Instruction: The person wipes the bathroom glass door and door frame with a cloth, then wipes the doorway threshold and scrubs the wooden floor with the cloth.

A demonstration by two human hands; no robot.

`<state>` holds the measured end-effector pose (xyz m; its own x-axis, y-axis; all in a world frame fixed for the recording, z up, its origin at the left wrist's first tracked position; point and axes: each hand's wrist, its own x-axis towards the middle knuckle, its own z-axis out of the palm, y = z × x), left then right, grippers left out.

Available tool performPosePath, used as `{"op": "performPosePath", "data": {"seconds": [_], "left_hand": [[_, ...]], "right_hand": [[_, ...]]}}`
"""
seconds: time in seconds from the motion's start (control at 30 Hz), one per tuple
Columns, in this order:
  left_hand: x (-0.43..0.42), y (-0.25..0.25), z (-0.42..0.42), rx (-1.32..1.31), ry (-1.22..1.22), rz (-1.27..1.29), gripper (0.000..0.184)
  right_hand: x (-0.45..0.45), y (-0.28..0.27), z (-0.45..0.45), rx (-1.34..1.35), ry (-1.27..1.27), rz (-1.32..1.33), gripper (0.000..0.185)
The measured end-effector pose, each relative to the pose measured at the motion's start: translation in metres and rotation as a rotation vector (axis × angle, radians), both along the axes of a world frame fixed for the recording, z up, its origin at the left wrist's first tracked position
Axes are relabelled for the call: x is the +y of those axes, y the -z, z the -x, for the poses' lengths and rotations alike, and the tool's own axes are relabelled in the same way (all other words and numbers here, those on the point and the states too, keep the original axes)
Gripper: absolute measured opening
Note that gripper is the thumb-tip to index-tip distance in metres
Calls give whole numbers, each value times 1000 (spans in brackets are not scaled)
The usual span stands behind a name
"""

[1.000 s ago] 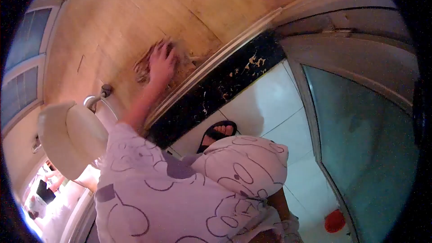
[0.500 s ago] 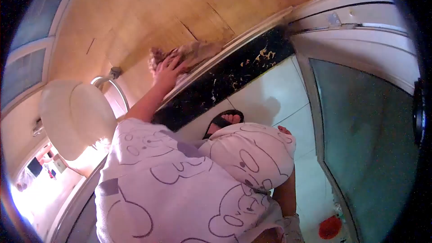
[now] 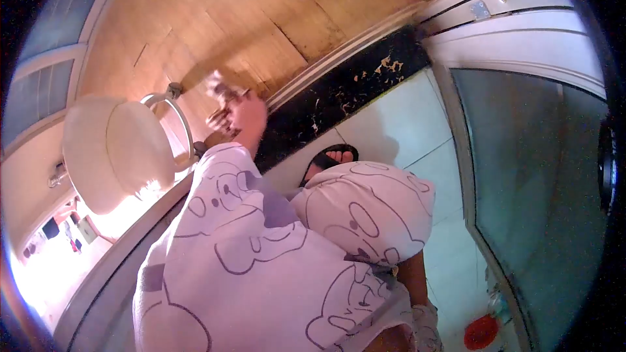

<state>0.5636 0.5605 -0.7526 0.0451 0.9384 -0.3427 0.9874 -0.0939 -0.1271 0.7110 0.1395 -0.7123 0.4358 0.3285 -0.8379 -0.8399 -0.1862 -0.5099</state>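
Observation:
My left hand [image 3: 248, 116], blurred by motion, is closed on a crumpled brownish-pink cloth [image 3: 223, 91] low over the wooden floor. Parts of the cloth show beyond and to the left of the fingers; the rest is hidden. The hand is beside the black marbled door sill [image 3: 339, 94], near the curved metal leg of a pale stool [image 3: 188, 120]. I cannot see my right hand.
A wooden floor [image 3: 280, 10] spreads beyond the sill, with white tiles [image 3: 424, 124] on the near side. My sandalled foot [image 3: 336, 156] rests there. A frosted-glass door [image 3: 521, 176] stands at right. Something red [image 3: 481, 332] lies at the lower right.
My left hand has drawn the cloth back toward me and to the left, off the strip of floor along the sill. The cloth is now bunched closer to the stool leg.

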Motion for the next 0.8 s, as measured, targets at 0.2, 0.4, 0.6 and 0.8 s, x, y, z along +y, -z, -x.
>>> {"op": "performPosePath", "data": {"seconds": [0.2,0.4,0.6,0.8], "left_hand": [[-41,-3,-155,-314,480,-42,20],[-6,10,-66,-960,810,344,17],[44,-38,123,40,746,509,69],[23,5,143,283,411,473,60]], "right_hand": [[2,-7,-6,-34,-1,-26,36],[-19,-15,-25,-172,173,-255,36],[-34,0,-27,140,162,56,33],[-18,-10,-15,41,41,88,33]]}}
